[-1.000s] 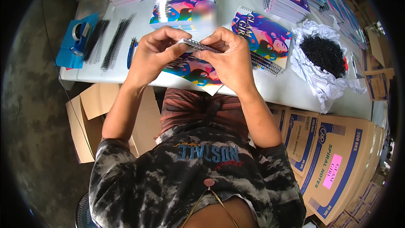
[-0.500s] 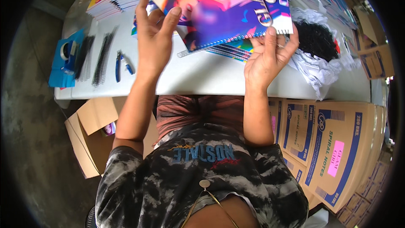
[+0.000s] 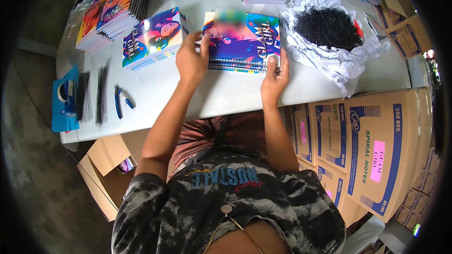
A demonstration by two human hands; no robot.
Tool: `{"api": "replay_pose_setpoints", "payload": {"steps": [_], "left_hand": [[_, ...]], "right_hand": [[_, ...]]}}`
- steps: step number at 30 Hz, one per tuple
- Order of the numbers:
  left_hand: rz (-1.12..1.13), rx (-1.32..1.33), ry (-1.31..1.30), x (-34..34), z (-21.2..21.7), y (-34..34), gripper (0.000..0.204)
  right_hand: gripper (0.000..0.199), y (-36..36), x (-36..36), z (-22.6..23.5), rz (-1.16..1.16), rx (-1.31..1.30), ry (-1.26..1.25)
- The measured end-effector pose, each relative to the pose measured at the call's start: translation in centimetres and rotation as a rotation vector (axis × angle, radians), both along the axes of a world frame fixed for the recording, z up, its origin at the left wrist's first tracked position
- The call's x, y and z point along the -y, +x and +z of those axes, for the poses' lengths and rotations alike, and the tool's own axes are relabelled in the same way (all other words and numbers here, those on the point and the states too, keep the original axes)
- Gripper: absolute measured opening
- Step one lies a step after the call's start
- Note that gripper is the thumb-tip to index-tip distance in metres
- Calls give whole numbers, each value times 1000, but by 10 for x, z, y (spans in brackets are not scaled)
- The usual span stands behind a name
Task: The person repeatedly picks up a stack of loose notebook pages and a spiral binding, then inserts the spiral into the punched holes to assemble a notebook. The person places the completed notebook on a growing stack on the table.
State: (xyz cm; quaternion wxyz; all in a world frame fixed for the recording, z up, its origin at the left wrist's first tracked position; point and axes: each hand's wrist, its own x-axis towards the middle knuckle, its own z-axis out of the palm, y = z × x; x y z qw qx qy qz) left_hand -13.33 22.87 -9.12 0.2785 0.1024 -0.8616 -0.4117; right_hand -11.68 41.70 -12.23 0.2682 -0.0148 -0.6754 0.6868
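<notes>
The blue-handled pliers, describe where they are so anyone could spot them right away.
On the white table, look toward its left end, beyond the left hand. The blue-handled pliers lie between the loose black binding coils and the notebook stack, the only hand tool there.

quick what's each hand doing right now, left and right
Left hand: open, fingers resting on the left edge of the spiral notebook lying on the table.
Right hand: open, fingers on the notebook's lower right corner.
</notes>
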Motion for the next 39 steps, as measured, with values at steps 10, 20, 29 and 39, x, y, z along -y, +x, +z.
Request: {"api": "replay_pose_setpoints", "payload": {"steps": [10,20,29,39], "left_hand": [[83,-144,-524,55,31,9,39],[-54,-178,224,129,51,113,19],[244,-582,-74,112,92,93,14],[-139,58,-729,139,10,28,38]], "right_hand": [[54,4,-2,0,-107,-38,170],[64,55,57,32,537,-72,-28],[63,57,111,38,963,314,-412],[38,75,103,0,1000,190,-58]]}}
